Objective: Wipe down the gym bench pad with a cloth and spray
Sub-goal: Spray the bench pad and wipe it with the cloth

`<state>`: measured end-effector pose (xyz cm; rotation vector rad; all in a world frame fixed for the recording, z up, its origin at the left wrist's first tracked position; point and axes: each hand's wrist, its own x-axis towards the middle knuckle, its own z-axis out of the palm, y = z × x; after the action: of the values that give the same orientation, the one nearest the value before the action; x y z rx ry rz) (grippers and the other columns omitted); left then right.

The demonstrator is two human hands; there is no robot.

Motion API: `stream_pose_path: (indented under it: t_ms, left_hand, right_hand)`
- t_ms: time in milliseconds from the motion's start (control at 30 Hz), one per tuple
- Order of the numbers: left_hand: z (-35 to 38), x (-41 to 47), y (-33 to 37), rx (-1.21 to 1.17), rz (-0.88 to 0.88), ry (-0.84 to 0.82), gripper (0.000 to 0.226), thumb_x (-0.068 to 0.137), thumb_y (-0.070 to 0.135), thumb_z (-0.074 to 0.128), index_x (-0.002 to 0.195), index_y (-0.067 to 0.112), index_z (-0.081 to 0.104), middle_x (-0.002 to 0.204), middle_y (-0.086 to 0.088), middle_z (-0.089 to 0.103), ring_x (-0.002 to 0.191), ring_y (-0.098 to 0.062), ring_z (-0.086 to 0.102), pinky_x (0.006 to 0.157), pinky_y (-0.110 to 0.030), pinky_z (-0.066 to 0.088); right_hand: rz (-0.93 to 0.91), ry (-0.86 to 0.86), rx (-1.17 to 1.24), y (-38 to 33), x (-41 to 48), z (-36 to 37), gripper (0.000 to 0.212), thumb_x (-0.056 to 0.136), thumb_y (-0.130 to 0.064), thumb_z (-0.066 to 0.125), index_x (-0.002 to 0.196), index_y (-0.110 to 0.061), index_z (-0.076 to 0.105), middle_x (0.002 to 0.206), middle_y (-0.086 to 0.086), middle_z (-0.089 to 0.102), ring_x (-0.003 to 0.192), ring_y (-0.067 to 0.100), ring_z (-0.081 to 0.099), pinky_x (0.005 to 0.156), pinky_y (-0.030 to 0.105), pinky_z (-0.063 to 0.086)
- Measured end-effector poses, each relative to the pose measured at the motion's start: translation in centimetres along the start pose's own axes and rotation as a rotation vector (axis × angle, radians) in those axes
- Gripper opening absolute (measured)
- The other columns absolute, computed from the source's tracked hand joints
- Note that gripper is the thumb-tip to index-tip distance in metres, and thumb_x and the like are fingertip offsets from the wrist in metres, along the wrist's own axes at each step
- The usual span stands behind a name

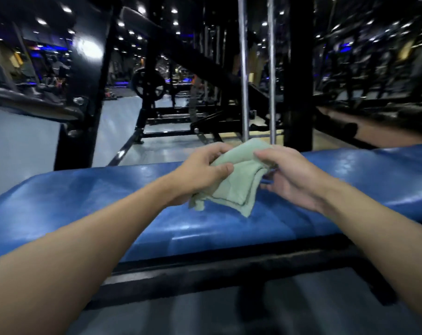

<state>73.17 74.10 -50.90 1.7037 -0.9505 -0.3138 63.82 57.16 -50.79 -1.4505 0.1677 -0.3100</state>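
We are in a dim gym lit by ceiling spots. Black rack frames stand beyond our hands, with a weight plate [148, 84] far off to their left and two chrome rods [243, 68] rising straight beyond them. Below the hands the blue bench pad [84, 201] runs crosswise, its long axis left to right and its surface glossy with streaks of reflected light. It sits on a black frame [205, 269] that lies nearer to us than the hands. Our left hand [200, 170] grips the left side of the pale green cloth [239, 184], thumb on top and fingers curled beneath. The cloth hangs between the two hands in loose folds, bunched rather than flat. Its lowest corner is just above the pad, and we cannot tell whether it touches. Our right hand [294, 175] pinches the cloth's upper right edge between thumb and forefinger, the other fingers loosely spread below. No spray bottle shows. We judge that we are refolding the cloth before a wiping pass. The pad lies directly under both hands and reaches well past each, so either hand could press the cloth down. The left has the fuller grasp, and the stroke should run sideways along the pad's length.
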Motion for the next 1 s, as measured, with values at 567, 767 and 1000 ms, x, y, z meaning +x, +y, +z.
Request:
stream_pose_path:
  t_ms: [567,767,1000]
  left_hand:
    - [24.2,23.0,21.5,-0.077,-0.184,-0.487,0.004,0.091,0.01,0.068,0.088,0.012,0.068,0.065,0.001,0.071,0.055,-0.01,0.066,0.046,-0.023,0.05]
    - [35.1,26.9,42.4,0.081,0.01,-0.62,0.009,0.084,0.005,0.066,0.091,0.011,0.066,0.074,-0.002,0.065,0.066,-0.014,0.06,0.054,-0.021,0.048]
    - [50.0,24.1,67.2,-0.026,0.233,-0.883,0.031,0.066,0.022,0.063,0.097,0.025,0.067,0.083,0.006,0.07,0.069,0.0,0.063,0.061,-0.015,0.051]
  right_hand:
    - [0.155,0.588,-0.017,-17.4,-4.4,-28.5,0.023,0.09,0.004,0.053,0.109,-0.007,0.063,0.091,0.013,0.066,0.079,0.025,0.06,0.061,0.029,0.044]
    - [0.263,0.926,-0.006,-35.7,-18.8,-36.8,0.025,0.092,0.003,0.048,0.101,-0.017,0.06,0.088,0.002,0.068,0.084,0.021,0.067,0.073,0.032,0.045]
    - [0.3,1.301,-0.116,-53.9,-39.2,-44.8,0.02,0.094,0.0,0.052,0.097,-0.017,0.063,0.089,0.004,0.067,0.079,0.021,0.066,0.073,0.032,0.046]
